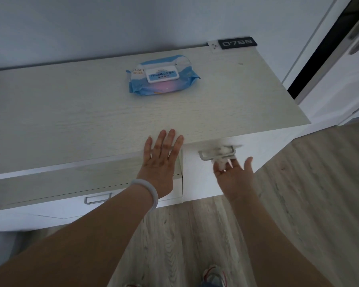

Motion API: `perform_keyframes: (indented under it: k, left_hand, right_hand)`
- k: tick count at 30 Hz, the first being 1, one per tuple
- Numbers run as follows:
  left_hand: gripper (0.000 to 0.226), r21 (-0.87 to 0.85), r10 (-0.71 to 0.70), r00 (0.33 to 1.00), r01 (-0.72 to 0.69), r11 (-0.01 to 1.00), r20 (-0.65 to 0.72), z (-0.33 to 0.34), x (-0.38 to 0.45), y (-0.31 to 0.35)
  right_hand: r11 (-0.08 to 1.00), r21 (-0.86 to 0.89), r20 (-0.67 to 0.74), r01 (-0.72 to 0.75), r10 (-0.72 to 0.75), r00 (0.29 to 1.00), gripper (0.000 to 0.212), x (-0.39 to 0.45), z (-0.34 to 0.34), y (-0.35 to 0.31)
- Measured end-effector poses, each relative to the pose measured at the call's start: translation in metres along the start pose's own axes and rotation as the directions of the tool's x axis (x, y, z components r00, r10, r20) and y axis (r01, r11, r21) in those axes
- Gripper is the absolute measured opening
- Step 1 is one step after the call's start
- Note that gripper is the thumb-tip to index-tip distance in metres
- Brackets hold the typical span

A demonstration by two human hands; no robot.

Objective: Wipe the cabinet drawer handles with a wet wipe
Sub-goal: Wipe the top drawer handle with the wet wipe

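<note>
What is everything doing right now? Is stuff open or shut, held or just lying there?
Left hand: flat on the cabinet top.
Right hand: pinches the wet wipe.
Wet wipe: pressed on the right drawer handle.
Left drawer handle: untouched.
Wipes pack: lid shut, lying flat.
Door: ajar.

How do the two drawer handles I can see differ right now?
The right handle has a white wet wipe bunched through it, held there by the right hand; the left handle is bare and untouched. The right handle sits just under the cabinet top; the left handle is on a lower drawer, partly behind the forearm. Both are pale metal loop pulls.
</note>
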State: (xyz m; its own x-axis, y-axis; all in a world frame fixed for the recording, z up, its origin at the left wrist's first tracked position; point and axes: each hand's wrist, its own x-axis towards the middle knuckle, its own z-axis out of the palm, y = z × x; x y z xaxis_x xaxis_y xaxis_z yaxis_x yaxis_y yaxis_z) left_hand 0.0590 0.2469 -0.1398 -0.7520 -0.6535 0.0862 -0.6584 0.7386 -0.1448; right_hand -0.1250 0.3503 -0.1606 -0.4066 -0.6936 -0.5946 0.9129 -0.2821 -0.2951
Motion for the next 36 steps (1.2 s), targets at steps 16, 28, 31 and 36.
perform_keyframes:
  k: [16,28,31,36]
  left_hand:
    - [0.112,-0.035,0.003,1.000,-0.002,0.999,0.024,-0.005,-0.001,0.000]
    - [0.110,-0.027,0.001,1.000,-0.001,1.000,0.010,-0.005,-0.001,0.000]
    - [0.110,-0.021,0.006,1.000,-0.006,1.000,-0.009,-0.003,-0.001,0.000]
    - [0.109,-0.030,0.001,1.000,-0.001,1.000,0.002,-0.004,0.000,0.000]
  right_hand:
    - [0.940,-0.340,-0.022,0.016,-0.025,0.999,0.021,-0.023,0.007,-0.007]
    - [0.826,-0.550,-0.317,0.125,-0.344,0.884,0.014,-0.003,0.037,-0.017]
    - [0.840,-0.508,-0.374,0.192,-0.416,0.829,0.015,-0.005,0.035,-0.003]
    - [0.901,-0.353,-0.408,0.252,-0.390,0.825,0.028,-0.013,0.042,0.034]
